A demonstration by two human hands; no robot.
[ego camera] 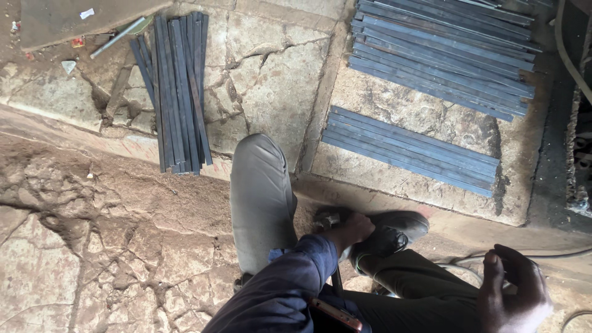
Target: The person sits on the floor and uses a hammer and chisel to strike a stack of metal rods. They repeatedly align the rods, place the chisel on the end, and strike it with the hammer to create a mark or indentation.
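Beside the black shoe (394,231), the left hand (351,231) grips a half-hidden metal piece (327,219); which way it points is unclear. Right hand (515,296) loosely curled, empty.

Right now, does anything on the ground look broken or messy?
Yes. The stone floor is badly cracked, with chunks broken away beside the left bundle of flat metal strips. That bundle lies fanned and uneven, while the strips on the right sit in neat rows. Small scraps of litter lie at the top left.
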